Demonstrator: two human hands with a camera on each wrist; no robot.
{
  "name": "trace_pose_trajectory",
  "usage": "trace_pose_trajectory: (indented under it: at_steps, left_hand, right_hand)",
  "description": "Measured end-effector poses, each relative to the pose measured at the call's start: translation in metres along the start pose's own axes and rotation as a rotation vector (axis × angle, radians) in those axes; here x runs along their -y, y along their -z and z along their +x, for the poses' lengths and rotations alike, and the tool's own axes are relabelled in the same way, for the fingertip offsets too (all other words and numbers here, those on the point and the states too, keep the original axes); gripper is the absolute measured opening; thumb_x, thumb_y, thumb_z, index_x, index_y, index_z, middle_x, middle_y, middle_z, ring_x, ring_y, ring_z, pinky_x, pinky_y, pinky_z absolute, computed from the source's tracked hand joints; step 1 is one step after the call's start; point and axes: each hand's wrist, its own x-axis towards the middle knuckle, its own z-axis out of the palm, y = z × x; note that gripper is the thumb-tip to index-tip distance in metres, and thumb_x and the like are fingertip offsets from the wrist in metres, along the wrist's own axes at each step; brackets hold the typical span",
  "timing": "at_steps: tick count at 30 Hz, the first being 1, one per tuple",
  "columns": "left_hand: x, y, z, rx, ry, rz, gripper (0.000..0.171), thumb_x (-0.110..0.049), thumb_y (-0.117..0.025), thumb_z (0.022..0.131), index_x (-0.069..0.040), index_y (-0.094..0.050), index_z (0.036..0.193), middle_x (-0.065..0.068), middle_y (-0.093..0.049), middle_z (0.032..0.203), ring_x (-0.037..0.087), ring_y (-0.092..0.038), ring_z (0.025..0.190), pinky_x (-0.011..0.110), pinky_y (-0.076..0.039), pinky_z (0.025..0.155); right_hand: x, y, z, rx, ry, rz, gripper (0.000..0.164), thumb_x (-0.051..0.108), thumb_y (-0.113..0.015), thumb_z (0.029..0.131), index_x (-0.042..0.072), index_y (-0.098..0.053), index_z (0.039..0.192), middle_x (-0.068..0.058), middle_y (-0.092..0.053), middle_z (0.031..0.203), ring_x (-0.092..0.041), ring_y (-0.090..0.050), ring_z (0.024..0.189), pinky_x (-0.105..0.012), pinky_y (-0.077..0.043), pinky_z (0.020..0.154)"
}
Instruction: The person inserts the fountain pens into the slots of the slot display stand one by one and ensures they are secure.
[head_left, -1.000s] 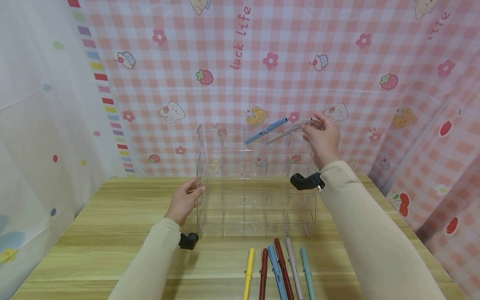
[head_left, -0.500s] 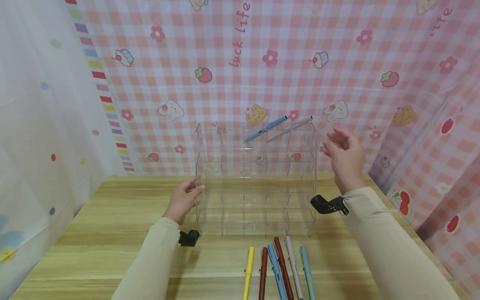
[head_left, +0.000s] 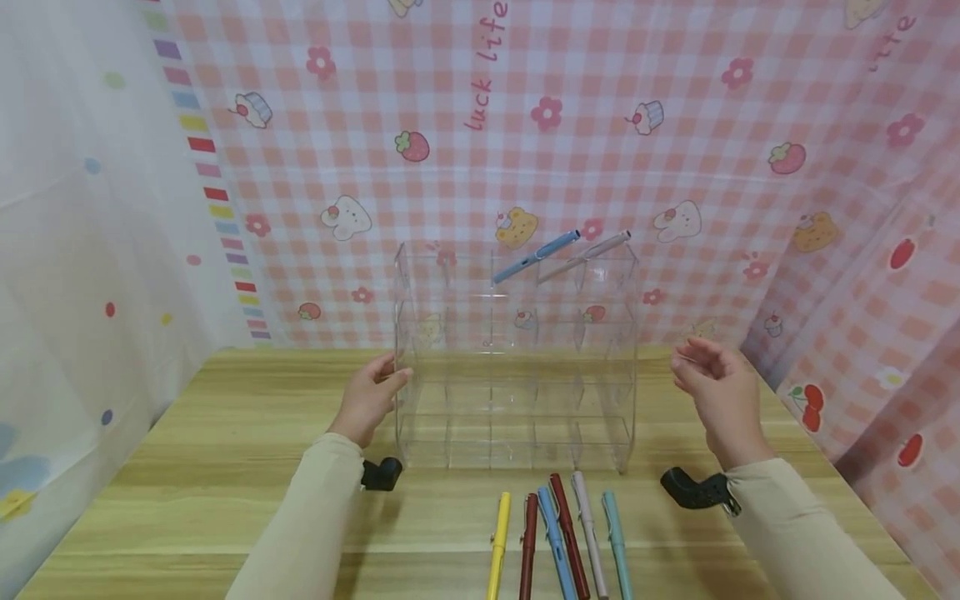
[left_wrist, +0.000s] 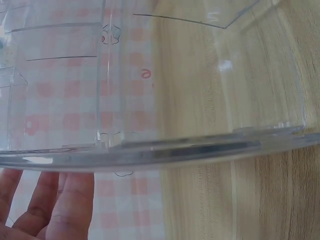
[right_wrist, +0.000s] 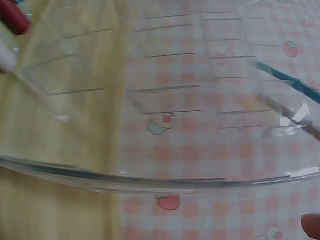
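Note:
A clear acrylic rack with rows of compartments stands upright on the table. A blue pen and a pale lilac pen lie slanted in its top row, their capped ends up and to the right. My left hand rests against the rack's left side. In the left wrist view, its fingers meet the outside of the side panel. Apart from the rack, on its right, my right hand is in the air with loosely bent fingers and holds nothing. Only a fingertip of it shows in the right wrist view.
On the table in front of the rack lie a yellow pen, two dark red pens, a blue pen, a lilac pen and a teal pen. A checked curtain hangs behind.
My right hand has let go of the pale lilac pen in the top row and moved right and down, away from the rack. The left hand keeps its place.

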Motion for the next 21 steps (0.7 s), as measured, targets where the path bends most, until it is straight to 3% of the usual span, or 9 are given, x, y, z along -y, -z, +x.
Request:
trace_pose_trajectory:
  at_steps: [3, 8, 16, 21]
  left_hand:
    - [-0.001, -0.001, -0.001, 0.003, 0.002, 0.012, 0.059, -0.026, -0.054, 0.100, -0.008, -0.031, 0.151, 0.020, -0.037, 0.145, 0.036, -0.039, 0.132, 0.052, -0.041, 0.102]
    - [-0.004, -0.001, -0.003, 0.010, 0.013, 0.021, 0.061, -0.028, -0.054, 0.099, -0.009, -0.030, 0.152, 0.020, -0.034, 0.147, 0.037, -0.038, 0.133, 0.052, -0.040, 0.104]
    - [-0.004, -0.001, -0.003, 0.012, 0.009, 0.012, 0.059, -0.026, -0.054, 0.100, -0.008, -0.031, 0.151, 0.019, -0.040, 0.144, 0.037, -0.042, 0.130, 0.052, -0.040, 0.103]
    - [-0.003, -0.003, -0.002, -0.003, 0.001, 0.004, 0.057, -0.023, -0.053, 0.100, -0.007, -0.033, 0.150, 0.019, -0.042, 0.142, 0.035, -0.044, 0.127, 0.049, -0.042, 0.101]
  right_hand:
    - [-0.015, 0.008, -0.010, 0.030, -0.023, -0.032, 0.026, 0.010, -0.064, 0.093, 0.012, -0.054, 0.117, 0.019, -0.060, 0.096, 0.005, -0.060, 0.088, -0.013, -0.051, 0.074]
    - [-0.032, 0.012, -0.025, 0.096, -0.066, -0.170, 0.041, 0.014, -0.062, 0.095, -0.003, -0.048, 0.130, 0.020, -0.058, 0.097, 0.006, -0.060, 0.087, -0.014, -0.051, 0.075]
    - [-0.048, 0.007, -0.048, 0.166, -0.189, -0.267, 0.044, 0.009, -0.060, 0.094, -0.008, -0.045, 0.133, -0.020, -0.058, 0.125, 0.008, -0.058, 0.083, -0.018, -0.053, 0.077]
    - [-0.060, 0.003, -0.060, 0.210, -0.227, -0.284, 0.043, 0.004, -0.060, 0.092, -0.011, -0.047, 0.130, -0.025, -0.058, 0.124, -0.003, -0.062, 0.088, -0.026, -0.055, 0.078]
